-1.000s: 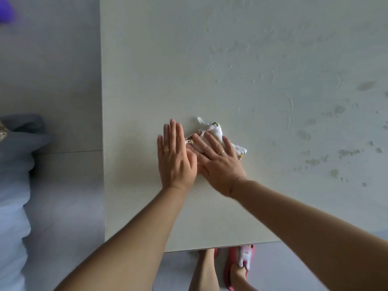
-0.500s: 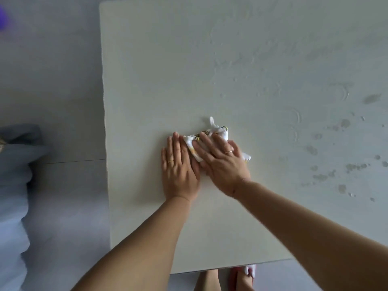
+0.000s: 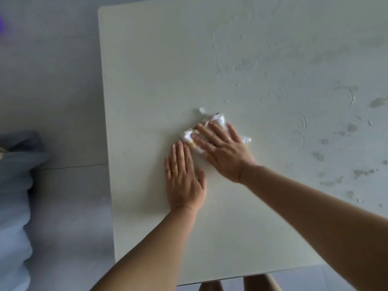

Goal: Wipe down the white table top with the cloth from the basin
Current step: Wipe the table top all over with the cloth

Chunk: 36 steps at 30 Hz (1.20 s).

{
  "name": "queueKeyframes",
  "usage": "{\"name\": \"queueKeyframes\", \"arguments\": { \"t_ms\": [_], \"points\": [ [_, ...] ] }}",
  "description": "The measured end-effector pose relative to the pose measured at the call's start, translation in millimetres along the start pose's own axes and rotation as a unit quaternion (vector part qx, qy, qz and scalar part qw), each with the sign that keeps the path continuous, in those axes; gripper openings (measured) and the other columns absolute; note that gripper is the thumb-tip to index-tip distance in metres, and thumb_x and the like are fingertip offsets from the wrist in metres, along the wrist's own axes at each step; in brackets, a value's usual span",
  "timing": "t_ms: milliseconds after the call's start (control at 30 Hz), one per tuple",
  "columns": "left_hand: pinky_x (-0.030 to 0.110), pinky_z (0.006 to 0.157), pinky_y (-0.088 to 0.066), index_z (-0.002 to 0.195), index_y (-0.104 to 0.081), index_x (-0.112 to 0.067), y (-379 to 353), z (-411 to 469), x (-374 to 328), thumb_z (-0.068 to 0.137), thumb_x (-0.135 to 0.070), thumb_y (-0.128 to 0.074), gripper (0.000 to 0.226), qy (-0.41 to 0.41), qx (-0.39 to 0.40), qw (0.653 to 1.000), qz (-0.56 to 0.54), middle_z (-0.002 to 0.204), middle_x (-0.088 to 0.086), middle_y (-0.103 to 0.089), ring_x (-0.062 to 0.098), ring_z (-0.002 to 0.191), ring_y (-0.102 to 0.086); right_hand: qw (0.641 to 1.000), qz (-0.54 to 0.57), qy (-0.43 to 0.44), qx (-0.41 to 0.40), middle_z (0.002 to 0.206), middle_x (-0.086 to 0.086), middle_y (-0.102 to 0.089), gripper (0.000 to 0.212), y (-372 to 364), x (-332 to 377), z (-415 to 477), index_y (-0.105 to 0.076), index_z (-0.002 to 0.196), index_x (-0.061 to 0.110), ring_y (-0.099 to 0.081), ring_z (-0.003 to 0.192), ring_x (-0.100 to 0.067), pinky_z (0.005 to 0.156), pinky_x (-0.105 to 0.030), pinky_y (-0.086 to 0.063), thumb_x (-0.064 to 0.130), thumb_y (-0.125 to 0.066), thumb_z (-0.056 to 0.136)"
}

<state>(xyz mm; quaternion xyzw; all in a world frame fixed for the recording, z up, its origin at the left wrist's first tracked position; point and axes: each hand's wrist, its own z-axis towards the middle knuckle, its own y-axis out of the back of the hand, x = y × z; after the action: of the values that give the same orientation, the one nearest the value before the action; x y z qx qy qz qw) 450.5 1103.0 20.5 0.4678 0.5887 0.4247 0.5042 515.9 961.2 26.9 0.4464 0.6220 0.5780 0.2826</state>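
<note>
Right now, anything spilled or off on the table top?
Yes: the right side of the table top carries wet smears and droplets and grey blotches, unwiped. The cloth is bunched under the right hand.

Pale grey tiled floor [image 3: 52,91] to the left of the furniture, one thin grout line [image 3: 71,166] crossing it. Soft grey-blue bedding or cushion [image 3: 14,185], blurred, bulging in from the left edge. Small purple blur [image 3: 1,26] at the upper left, too vague to name. Even, diffuse daylight, faint shadows only. Two light wooden legs [image 3: 260,283] below the near edge.
</note>
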Motion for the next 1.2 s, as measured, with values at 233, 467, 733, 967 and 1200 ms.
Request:
{"name": "queueKeyframes", "arguments": {
  "t_ms": [233,467,733,967,1200],
  "points": [
    [0.043,0.117,-0.013,0.145,-0.030,0.000,-4.1,1.0,2.4,0.087,-0.031,-0.036,0.066,-0.008,0.013,1.000,0.021,0.152,0.018,-0.028,0.031,0.143,-0.023,0.950,0.134,-0.278,-0.044,0.159,0.005,-0.002,0.054,0.8,38.9,30.4,-0.013,0.149,0.035,0.004,0.146,-0.026,0.111,-0.050,0.012,0.040,-0.028,0.097],
    [0.044,0.117,-0.017,0.143,-0.033,0.002,-1.1,0.7,1.2,0.087,-0.031,-0.033,0.065,0.002,0.004,1.000,0.012,0.151,0.019,-0.030,0.031,0.142,-0.024,0.997,0.034,-0.066,-0.015,0.159,0.008,-0.008,0.056,0.6,-5.1,31.7,-0.010,0.149,0.037,-0.002,0.146,-0.021,0.114,-0.048,0.002,0.032,-0.031,0.097],
    [0.042,0.117,-0.015,0.145,-0.029,0.002,-1.0,0.8,-0.8,0.086,-0.029,-0.033,0.067,0.006,-0.005,1.000,0.018,0.152,0.018,-0.028,0.031,0.142,-0.024,0.962,0.118,-0.243,-0.045,0.159,0.004,-0.002,0.058,8.2,23.3,54.1,-0.015,0.149,0.033,0.004,0.145,-0.027,0.113,-0.048,0.009,0.031,-0.034,0.095],
    [0.046,0.114,-0.023,0.141,-0.036,0.003,3.2,1.2,-1.5,0.085,-0.028,-0.034,0.065,0.004,-0.001,1.000,0.012,0.150,0.019,-0.032,0.033,0.140,-0.029,0.999,0.032,-0.032,-0.017,0.157,0.009,-0.016,0.051,15.7,-37.4,53.4,-0.020,0.147,0.038,-0.014,0.144,-0.021,0.112,-0.045,-0.011,0.038,-0.035,0.098],
    [0.044,0.115,-0.018,0.142,-0.035,0.002,14.8,44.2,-19.7,0.089,-0.026,-0.038,0.059,0.033,-0.052,0.998,-0.022,0.150,0.018,-0.033,0.032,0.139,-0.031,0.956,0.141,-0.252,-0.048,0.159,0.004,-0.007,0.057,20.8,-4.4,82.9,-0.021,0.148,0.034,0.002,0.146,-0.025,0.115,-0.046,0.003,0.026,-0.036,0.093]
  ]
}}
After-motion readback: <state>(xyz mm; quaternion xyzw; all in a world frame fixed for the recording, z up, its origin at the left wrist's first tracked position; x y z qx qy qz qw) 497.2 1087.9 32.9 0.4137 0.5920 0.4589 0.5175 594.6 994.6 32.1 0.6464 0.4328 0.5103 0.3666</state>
